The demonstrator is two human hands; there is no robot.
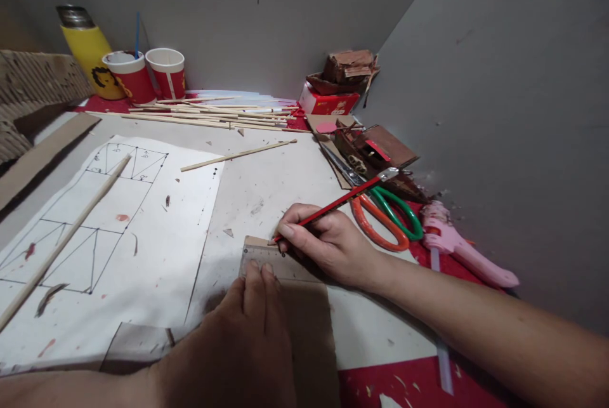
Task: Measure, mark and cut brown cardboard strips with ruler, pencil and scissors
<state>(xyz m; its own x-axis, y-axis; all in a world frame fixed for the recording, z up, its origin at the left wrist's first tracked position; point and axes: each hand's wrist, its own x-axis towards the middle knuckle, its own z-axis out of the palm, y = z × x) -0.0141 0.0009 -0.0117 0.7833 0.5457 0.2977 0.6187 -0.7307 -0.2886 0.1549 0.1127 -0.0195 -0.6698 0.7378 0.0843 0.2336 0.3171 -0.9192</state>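
My right hand (pixel 333 244) is closed around a red pencil (pixel 333 206). The pencil's tip meets a piece of brown cardboard (pixel 311 325) at the upper edge of a clear ruler (pixel 297 268). With fingers stretched out, my left hand (pixel 247 325) presses the ruler flat against the cardboard. Its thumb is mostly hidden. Left of that hand lies a white sheet (pixel 176 230) with truss-like line drawings, and a thin wooden stick (pixel 66 236) rests across it. Just beyond my right hand are scissors (pixel 380 230) with orange and green handles.
A pink glue gun (pixel 464 246) lies at the right by the wall. Thin wooden sticks (pixel 214 117) are piled at the back. Two red paper cups (pixel 166 75) and a yellow bottle (pixel 88 52) stand at back left. Brown cardboard scraps (pixel 385 144) lie near the corner.
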